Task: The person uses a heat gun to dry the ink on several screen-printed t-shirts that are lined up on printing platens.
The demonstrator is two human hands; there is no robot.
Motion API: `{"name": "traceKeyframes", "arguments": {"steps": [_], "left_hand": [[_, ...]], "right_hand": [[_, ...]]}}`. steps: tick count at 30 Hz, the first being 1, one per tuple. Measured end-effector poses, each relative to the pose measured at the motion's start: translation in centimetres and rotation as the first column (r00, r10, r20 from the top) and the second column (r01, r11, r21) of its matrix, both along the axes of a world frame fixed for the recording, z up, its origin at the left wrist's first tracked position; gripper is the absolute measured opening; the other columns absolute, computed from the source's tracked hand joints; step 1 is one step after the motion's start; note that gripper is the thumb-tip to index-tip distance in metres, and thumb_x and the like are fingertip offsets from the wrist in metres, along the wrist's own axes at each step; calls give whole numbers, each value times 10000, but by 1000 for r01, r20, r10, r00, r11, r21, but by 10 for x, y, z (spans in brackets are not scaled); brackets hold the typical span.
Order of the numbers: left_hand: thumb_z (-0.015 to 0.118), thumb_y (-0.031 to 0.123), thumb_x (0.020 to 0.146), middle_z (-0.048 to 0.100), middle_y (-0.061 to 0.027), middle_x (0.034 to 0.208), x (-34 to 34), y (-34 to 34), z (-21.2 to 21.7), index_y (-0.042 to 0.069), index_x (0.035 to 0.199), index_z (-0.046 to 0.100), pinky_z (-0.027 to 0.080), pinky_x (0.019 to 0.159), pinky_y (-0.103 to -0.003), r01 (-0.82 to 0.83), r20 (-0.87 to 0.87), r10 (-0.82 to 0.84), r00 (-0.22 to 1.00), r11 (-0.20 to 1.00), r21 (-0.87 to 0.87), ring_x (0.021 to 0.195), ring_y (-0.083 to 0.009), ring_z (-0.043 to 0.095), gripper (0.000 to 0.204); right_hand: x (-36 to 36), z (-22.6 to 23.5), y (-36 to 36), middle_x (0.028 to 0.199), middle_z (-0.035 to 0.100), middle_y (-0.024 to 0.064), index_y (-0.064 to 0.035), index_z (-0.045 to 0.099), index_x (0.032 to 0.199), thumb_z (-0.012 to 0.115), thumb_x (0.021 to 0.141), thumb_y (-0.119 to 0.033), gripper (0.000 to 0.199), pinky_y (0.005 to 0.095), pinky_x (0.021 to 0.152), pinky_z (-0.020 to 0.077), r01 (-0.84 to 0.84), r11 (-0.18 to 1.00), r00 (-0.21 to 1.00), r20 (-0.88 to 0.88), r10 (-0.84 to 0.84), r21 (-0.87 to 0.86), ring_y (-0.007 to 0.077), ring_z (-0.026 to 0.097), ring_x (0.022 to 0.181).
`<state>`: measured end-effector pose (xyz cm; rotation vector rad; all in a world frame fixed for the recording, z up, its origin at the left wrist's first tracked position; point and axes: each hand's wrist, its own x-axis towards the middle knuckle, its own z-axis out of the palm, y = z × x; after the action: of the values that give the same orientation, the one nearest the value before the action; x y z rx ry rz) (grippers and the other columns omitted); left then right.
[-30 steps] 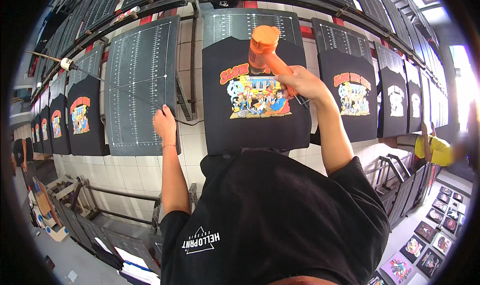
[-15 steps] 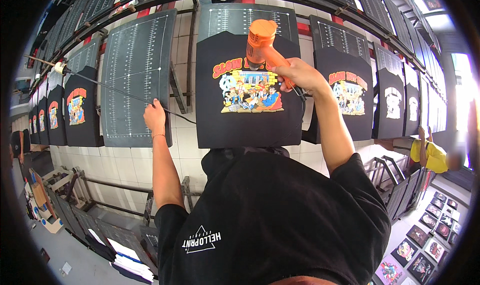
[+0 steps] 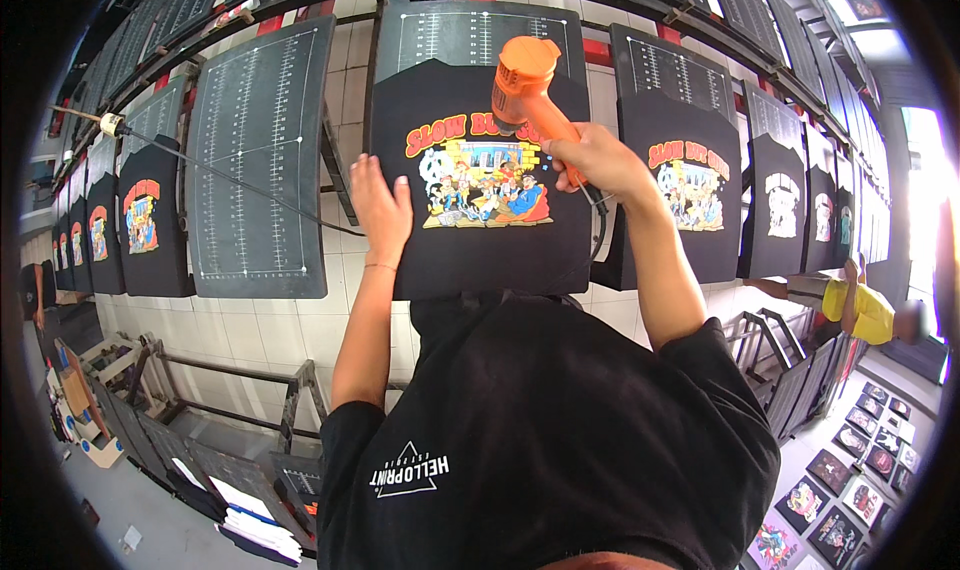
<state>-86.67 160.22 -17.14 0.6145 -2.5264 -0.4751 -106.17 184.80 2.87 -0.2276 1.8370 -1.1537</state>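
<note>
Co-worker (image 3: 872, 313) (in yellow), far right

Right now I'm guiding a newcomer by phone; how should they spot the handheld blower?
Along the row of dark boards, find the black shirt directly in front of the wearer. Over its print, the right hand grips the blower. Its bright orange, gun-shaped body sets it apart from the dark boards and other black shirts around it.

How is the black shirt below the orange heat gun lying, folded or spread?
Spread: the shirt lies flat over the board, its colourful print facing up.
</note>
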Motion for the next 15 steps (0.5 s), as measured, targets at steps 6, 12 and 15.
{"name": "traceKeyframes", "arguments": {"steps": [6, 12, 15], "left_hand": [[540, 324, 956, 374, -232, 1503, -46, 9, -11, -61, 1435, 367, 215, 1192, -473, 76, 156, -75, 985, 997, -2, 1433, -366, 301, 638], [512, 360, 968, 328, -214, 1539, -54, 10, -8, -55, 1451, 348, 171, 1209, -450, 117, 250, -112, 962, 993, -4, 1460, -348, 247, 658], [514, 354, 967, 300, -216, 1553, -45, 16, -7, -56, 1467, 319, 165, 1211, -451, 138, 277, -134, 951, 990, 7, 1466, -350, 233, 675]], "right_hand": [[2, 2, 7, 730, 561, 21, 7, 568, 925, 624, 900, -226, 241, 247, 509, 495, -18, 1000, 1000, -9, 18, 22, 108, 609, 561], [-4, -3, 4, 734, 573, 39, 21, 567, 922, 622, 896, -228, 257, 254, 505, 497, 21, 999, 999, -31, -22, -31, 117, 618, 571], [-5, -8, 5, 728, 566, 28, 13, 564, 941, 619, 907, -231, 253, 248, 512, 501, 7, 999, 998, -64, -10, -37, 109, 615, 565]]}}
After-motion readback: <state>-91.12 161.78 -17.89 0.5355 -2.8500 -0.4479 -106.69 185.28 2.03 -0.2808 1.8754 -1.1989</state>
